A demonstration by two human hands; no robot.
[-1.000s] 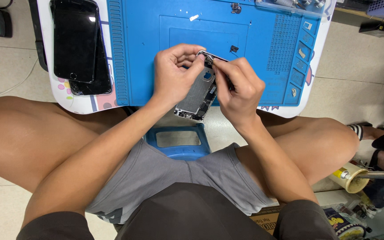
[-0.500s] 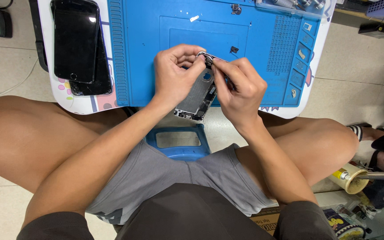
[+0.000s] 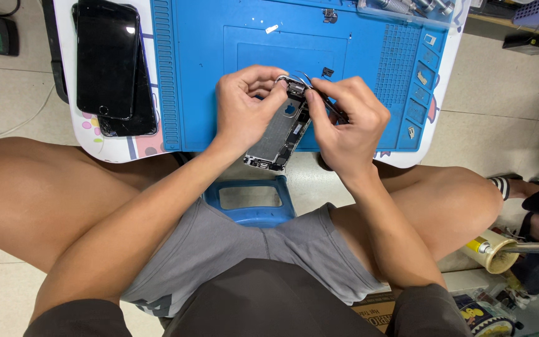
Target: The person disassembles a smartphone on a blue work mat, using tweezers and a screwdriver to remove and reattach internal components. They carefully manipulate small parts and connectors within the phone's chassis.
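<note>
An opened phone (image 3: 280,134) is gripped by the left hand (image 3: 244,112) above the near edge of the blue mat (image 3: 201,81), and thin tweezers (image 3: 325,103) are pinched by the right hand (image 3: 344,125) at its top end. Small parts (image 3: 420,78) are kept in the mat's side pockets, and a clear tray (image 3: 407,9) is cut off at the top. The tweezer tips are hidden by the fingers; two dark phones (image 3: 110,65) are stacked at the left.
</note>
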